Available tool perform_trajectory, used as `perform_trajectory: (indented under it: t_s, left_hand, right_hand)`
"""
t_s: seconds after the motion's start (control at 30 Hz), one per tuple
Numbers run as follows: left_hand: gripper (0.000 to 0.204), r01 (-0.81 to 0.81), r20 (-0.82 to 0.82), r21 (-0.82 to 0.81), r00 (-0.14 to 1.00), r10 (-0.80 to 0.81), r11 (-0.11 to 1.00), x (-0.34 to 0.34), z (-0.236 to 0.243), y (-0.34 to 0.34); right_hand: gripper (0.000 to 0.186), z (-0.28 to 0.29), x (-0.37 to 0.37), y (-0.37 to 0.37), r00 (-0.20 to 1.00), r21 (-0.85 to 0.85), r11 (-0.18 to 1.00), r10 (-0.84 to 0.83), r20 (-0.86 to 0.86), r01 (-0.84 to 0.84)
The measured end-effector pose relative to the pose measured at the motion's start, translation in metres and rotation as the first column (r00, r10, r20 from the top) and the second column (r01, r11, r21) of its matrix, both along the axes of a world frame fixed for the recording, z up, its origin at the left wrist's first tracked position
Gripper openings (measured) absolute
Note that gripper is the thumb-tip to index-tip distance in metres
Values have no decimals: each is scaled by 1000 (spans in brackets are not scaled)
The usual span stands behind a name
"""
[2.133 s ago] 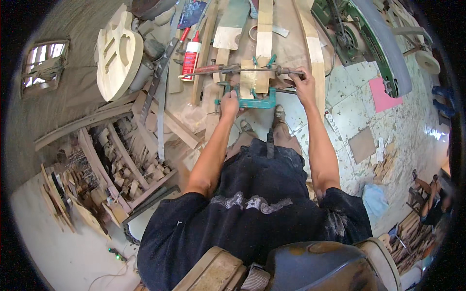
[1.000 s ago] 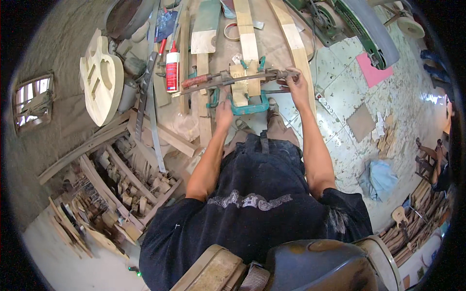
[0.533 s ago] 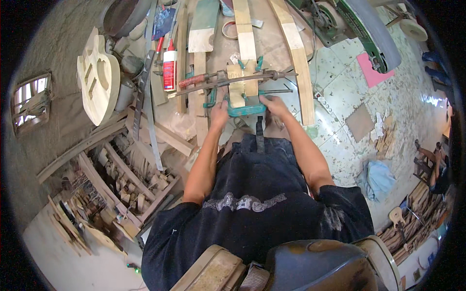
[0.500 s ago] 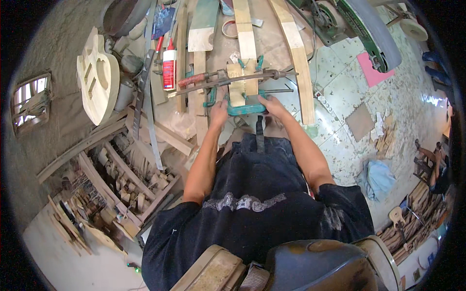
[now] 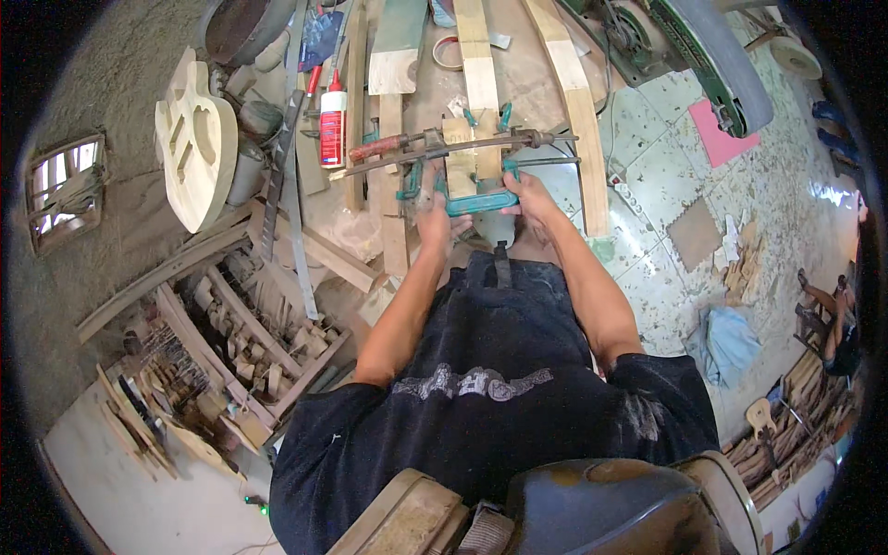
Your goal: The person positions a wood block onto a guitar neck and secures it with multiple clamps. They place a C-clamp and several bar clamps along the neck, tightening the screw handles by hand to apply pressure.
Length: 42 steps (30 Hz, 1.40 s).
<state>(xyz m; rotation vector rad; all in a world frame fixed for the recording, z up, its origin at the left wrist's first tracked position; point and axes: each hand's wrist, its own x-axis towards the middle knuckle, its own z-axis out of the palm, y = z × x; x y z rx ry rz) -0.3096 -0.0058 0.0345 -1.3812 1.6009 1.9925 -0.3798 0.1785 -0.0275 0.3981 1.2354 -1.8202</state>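
My left hand (image 5: 433,220) is closed round the left end of a teal C-clamp (image 5: 483,202). At its right end, my right hand (image 5: 536,202) grips the same clamp, thumb upward. The C-clamp is at the near end of a pale wooden piece (image 5: 459,171) joined to a long wooden strip (image 5: 478,79). Across these pieces lies a long bar clamp (image 5: 481,142) with a red handle (image 5: 377,148). Smaller teal clamp parts (image 5: 505,117) stick up just beyond the bar. Fingertips of both hands show partly below the C-clamp's frame.
Left of the clamps stands a white and red glue bottle (image 5: 333,127). More wooden strips (image 5: 583,153) lie on both sides, with a tape roll (image 5: 448,54) beyond. A guitar-shaped wooden body (image 5: 199,148) is at far left. A green machine (image 5: 689,55) stands at upper right.
The C-clamp has turned slightly, its right end now raised. My right hand has shifted its hold round that end, and fingers now show under the frame. The whole view has shifted a little.
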Motion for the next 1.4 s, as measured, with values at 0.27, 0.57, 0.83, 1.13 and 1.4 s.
perform_trajectory:
  t_s: [0.27, 0.57, 0.83, 1.13, 1.4]
  left_hand:
    - [48, -248, -2, 523, 956, 293, 815, 22, -30, 13]
    - [44, -140, -139, 500, 961, 238, 855, 14, -29, 25]
    - [44, -139, -140, 478, 963, 231, 867, 18, -27, 23]
    - [45, -133, -151, 491, 960, 235, 861, 19, -32, 25]
    - [45, -114, -178, 447, 961, 213, 887, 11, -28, 26]
  right_hand:
    - [41, -2, 9, 1, 999, -111, 993, 33, 1, -33]
    - [40, -14, -1, 11, 998, 48, 997, 61, 26, -62]
    - [65, 50, -23, 100, 521, 762, 218, 613, -593, 610]
    - [64, 30, -62, 158, 701, 830, 516, 512, -497, 212]
    - [77, 32, -41, 135, 412, 704, 451, 587, -697, 548]
